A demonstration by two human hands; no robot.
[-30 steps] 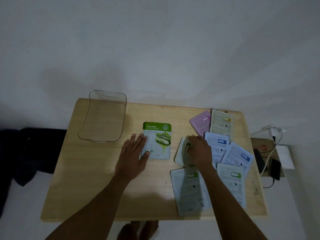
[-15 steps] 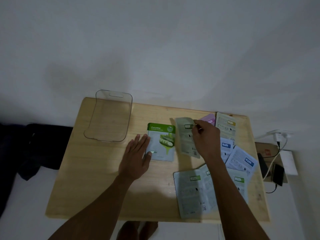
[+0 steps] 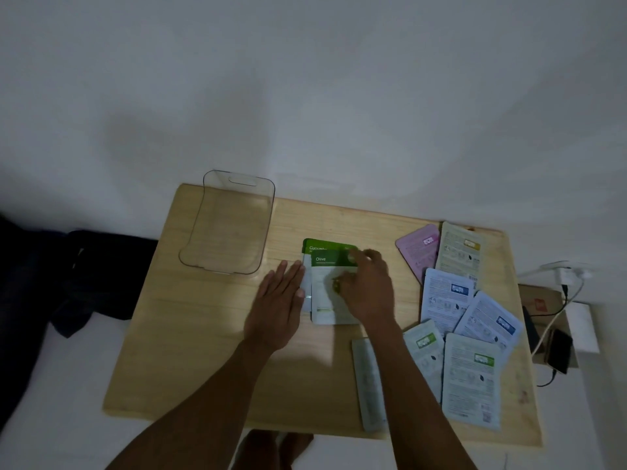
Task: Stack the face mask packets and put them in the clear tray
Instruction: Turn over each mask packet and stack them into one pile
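A white Olive packet (image 3: pixel 325 290) with a green top lies face up on the Cucumber packet (image 3: pixel 317 246) at the middle of the wooden table (image 3: pixel 203 351), offset slightly toward me. My right hand (image 3: pixel 366 290) rests on the Olive packet, fingers gripping its top right corner. My left hand (image 3: pixel 278 300) lies flat and open, fingertips against the left edge of the two packets. The clear tray (image 3: pixel 237 179) stands empty at the far left. Several packets lie face down on the right, among them a pink one (image 3: pixel 417 249) and a beige one (image 3: pixel 459 249).
Two blue-labelled packets (image 3: pixel 444 296) and two green-labelled packets (image 3: pixel 471 378) overlap near the right edge. Another packet (image 3: pixel 368 385) shows beside my right forearm. A phone (image 3: pixel 559 347), cables and a cardboard box (image 3: pixel 539 303) sit off the table's right side. Dark cloth (image 3: pixel 84 276) lies left.
My right hand lifted a packet from the right pile, turned it face up and carried it left onto the Cucumber packet. My left hand stayed beside the Cucumber packet.
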